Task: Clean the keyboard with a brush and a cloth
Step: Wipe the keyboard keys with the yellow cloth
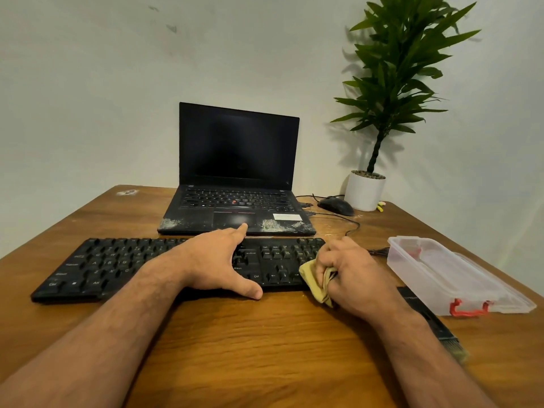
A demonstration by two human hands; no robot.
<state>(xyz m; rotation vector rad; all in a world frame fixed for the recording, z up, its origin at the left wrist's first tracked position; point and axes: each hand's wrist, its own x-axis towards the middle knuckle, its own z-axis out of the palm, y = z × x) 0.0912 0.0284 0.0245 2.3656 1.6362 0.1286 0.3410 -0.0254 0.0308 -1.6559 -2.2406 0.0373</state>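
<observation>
A black keyboard (112, 265) lies across the wooden table (250, 348) in front of me. My left hand (217, 260) rests flat on its middle, fingers spread, thumb at the near edge. My right hand (350, 275) is closed on a bunched yellow cloth (316, 285), pressed against the keyboard's right end. A black brush (435, 322) lies on the table to the right of my right forearm, partly hidden by my wrist, its bristles pointing toward me.
An open black laptop (238, 178) stands behind the keyboard. A clear plastic box (453, 278) with red latches sits at the right. A black mouse (335, 206), its cable and a potted plant (365, 189) stand at the back right.
</observation>
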